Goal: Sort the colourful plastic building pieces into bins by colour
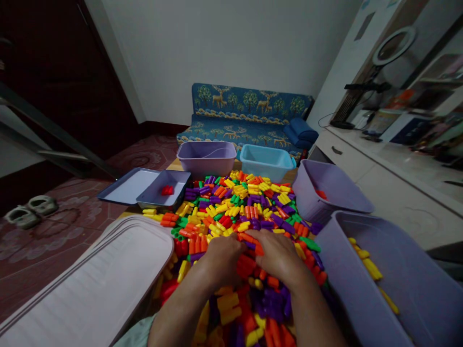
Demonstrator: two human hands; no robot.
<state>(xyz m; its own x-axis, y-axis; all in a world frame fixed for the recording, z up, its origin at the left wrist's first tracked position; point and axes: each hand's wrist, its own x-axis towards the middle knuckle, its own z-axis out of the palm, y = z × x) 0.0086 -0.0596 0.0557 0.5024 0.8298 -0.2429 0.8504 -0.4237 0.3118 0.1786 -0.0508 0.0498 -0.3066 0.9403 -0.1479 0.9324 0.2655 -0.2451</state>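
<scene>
A wide heap of plastic building pieces (235, 210), tube-shaped and in yellow, orange, red, purple and green, covers the table before me. Both hands reach into its near middle, close together. My left hand (224, 258) is curled, its fingertips mostly hidden behind its back and the pieces; what it grips does not show. My right hand (277, 253) bends its fingers around an orange building piece (249, 237) just between the two hands. More red-orange pieces (246, 266) lie directly under and between the palms.
Purple bins stand at the back (206, 166), at right (314, 202) with red bits, and at near right (361, 289) with yellow pieces. A blue bin (267, 168) is behind. Stacked pale lids (94, 284) and a lidded box (162, 195) with red pieces lie left.
</scene>
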